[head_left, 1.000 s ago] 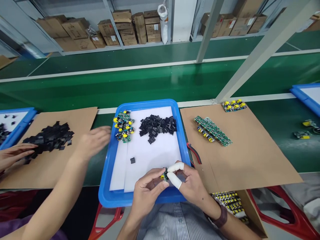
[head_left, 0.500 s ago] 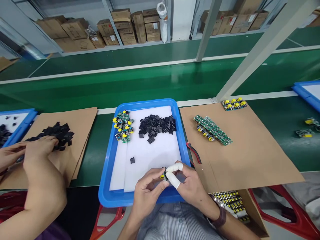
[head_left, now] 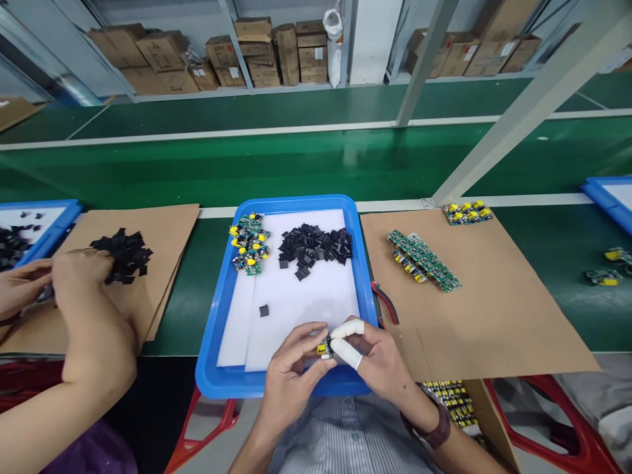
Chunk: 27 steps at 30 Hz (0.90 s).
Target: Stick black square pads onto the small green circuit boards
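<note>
Between my two hands, over the near edge of the blue tray (head_left: 210, 342), is a small circuit board (head_left: 324, 348) with a yellow component. My left hand (head_left: 299, 362) pinches it from the left between thumb and fingers. White finger covers sit on the thumb and index finger of my right hand (head_left: 370, 355), whose tips press on the board's right side. Inside the tray lie a heap of black plastic pieces (head_left: 316, 247), one single black piece (head_left: 264, 310), and a cluster of small circuit boards (head_left: 250, 242) with yellow parts at the left.
Red-handled pliers (head_left: 386, 303) lie beside the tray. On the cardboard (head_left: 494, 303) at right rest joined green board panels (head_left: 427, 260) and another panel (head_left: 467, 212). At left, a co-worker's hands (head_left: 74, 276) are at a black pile (head_left: 126, 255). A slanted post (head_left: 523, 105) rises behind.
The view has shifted slightly. The small board is turned a little, so more of its yellow component shows. My hands stay closed on it in nearly the same place.
</note>
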Tool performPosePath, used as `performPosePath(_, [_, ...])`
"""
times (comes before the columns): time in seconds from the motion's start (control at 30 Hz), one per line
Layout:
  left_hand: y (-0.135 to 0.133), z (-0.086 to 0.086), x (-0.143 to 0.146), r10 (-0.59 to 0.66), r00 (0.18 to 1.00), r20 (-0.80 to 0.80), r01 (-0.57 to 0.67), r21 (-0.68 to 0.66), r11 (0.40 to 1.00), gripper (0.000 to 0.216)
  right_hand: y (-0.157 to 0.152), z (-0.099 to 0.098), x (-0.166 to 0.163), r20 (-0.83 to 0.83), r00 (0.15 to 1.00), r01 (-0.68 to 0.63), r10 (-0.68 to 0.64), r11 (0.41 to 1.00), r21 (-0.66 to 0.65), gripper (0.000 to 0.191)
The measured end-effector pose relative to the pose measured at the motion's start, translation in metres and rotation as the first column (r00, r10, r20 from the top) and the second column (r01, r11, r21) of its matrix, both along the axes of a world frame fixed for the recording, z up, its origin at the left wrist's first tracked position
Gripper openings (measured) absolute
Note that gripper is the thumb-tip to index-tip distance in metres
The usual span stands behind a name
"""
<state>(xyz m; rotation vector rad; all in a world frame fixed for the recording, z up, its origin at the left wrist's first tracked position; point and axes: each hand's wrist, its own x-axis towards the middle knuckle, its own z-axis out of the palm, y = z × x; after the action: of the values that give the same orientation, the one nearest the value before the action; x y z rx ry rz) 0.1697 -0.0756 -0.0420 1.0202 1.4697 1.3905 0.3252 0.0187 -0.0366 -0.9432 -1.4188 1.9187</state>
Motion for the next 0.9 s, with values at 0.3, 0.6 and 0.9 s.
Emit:
performPosePath(0.3, [-0.001, -0.001, 0.005, 0.037, 0.957, -0.288, 0.008, 0.153, 0.988, 0.042, -0.002, 0.003, -0.004, 0.007, 1.0, 0.009, -0.01, 1.0, 0.017, 0.005])
performPosePath(0.6, [-0.004, -0.007, 0.01, 0.103, 0.942, -0.319, -0.085, 0.069, 0.994, 0.042, -0.001, -0.008, 0.012, -0.049, 0.998, -0.03, 0.031, 0.999, 0.011, 0.03])
performPosePath(0.9, [-0.008, -0.006, 0.018, 0.155, 0.976, -0.155, -0.147, 0.063, 0.987, 0.039, -0.018, -0.001, 0.008, 0.063, 0.998, -0.017, -0.012, 0.902, 0.431, 0.031])
